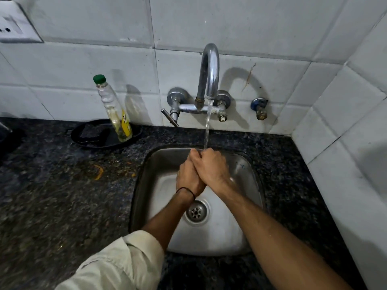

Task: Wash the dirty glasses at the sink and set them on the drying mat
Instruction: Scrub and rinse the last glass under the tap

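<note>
My left hand (187, 176) and my right hand (212, 167) are pressed together over the steel sink (146, 164), the right lying across the left. Water (207, 130) runs from the curved faucet (210, 68) onto their fingertips. Neither hand holds anything. A black band circles my left wrist. No glass and no drying mat is in view; the sink basin shows only its drain (196, 211).
A clear bottle with a green cap (114, 109) stands in a black pan (94, 132) on the dark granite counter (62, 195) left of the sink. A small side tap (259, 107) sticks out of the tiled wall. A tiled wall (345, 143) closes the right side.
</note>
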